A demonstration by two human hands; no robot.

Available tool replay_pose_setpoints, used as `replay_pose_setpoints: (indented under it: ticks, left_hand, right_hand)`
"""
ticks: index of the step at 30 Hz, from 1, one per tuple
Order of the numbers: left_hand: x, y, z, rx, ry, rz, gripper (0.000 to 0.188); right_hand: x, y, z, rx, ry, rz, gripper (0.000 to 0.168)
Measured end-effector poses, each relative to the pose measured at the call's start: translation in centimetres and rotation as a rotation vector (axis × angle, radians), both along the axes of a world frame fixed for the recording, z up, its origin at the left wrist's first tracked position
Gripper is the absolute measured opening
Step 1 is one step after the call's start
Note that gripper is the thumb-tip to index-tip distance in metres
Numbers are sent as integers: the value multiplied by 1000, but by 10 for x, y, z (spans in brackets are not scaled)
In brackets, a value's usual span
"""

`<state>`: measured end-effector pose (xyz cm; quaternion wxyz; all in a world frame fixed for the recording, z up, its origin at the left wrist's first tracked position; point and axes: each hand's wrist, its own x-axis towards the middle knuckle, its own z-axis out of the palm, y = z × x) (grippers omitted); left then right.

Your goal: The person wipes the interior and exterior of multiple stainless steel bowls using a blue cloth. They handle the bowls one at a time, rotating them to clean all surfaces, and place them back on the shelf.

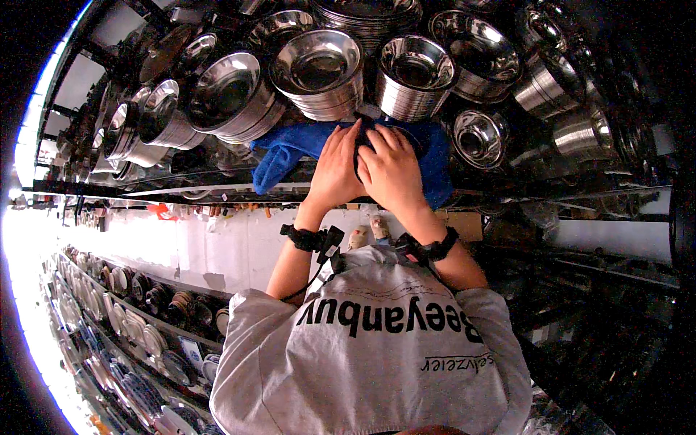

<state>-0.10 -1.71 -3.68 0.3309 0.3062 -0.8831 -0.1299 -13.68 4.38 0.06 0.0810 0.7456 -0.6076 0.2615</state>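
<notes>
A blue cloth (437, 163) lies bunched along the shelf's front edge, and one end of it (274, 166) trails off to the left. Both hands are on the cloth, side by side and touching. My left hand (338, 163) has its fingers extended forward over it. My right hand (392, 163) curls its fingers over the cloth's middle. Something dark with a curved edge shows between and beside the fingers; what it is cannot be told. Just beyond the fingertips stand two stacks of stainless steel bowls, a wider one (318, 65) and a narrower one (416, 76).
More steel bowl stacks stand at left (231, 98) and back right (476, 54). A small steel bowl (479, 138) sits right of the cloth. Behind me at left, a rack holds rows of dishes (130, 326). The shelf's front edge (217, 186) runs across below my hands.
</notes>
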Motion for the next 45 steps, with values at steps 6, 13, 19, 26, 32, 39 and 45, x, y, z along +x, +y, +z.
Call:
replay_pose_setpoints:
  ticks: [6, 13, 19, 26, 32, 39, 45]
  left_hand:
    - [0, 2, 3, 64, 12, 14, 97]
    - [0, 0, 10, 41, 11, -55, 99]
    - [-1, 2, 20, 29, 5, -76, 97]
    - [-1, 1, 20, 44, -6, -77, 100]
    - [-2, 1, 18, 35, -8, -81, 100]
    - [-2, 2, 18, 20, -27, -77, 99]
    - [-16, 14, 39, 109, 4, -175, 108]
  right_hand:
    - [-2, 17, -8, -6, 6, 101, 16]
    - [-34, 42, -26, -84, -17, 299, 24]
    - [-56, 68, -52, -269, -41, 113, 37]
    - [-48, 54, -34, -262, -269, -193, 32]
    - [-44, 14, -16, -120, -407, -304, 22]
    - [-29, -3, -10, -150, -360, -90, 23]
    - [-37, 11, -16, -111, -446, -132, 26]
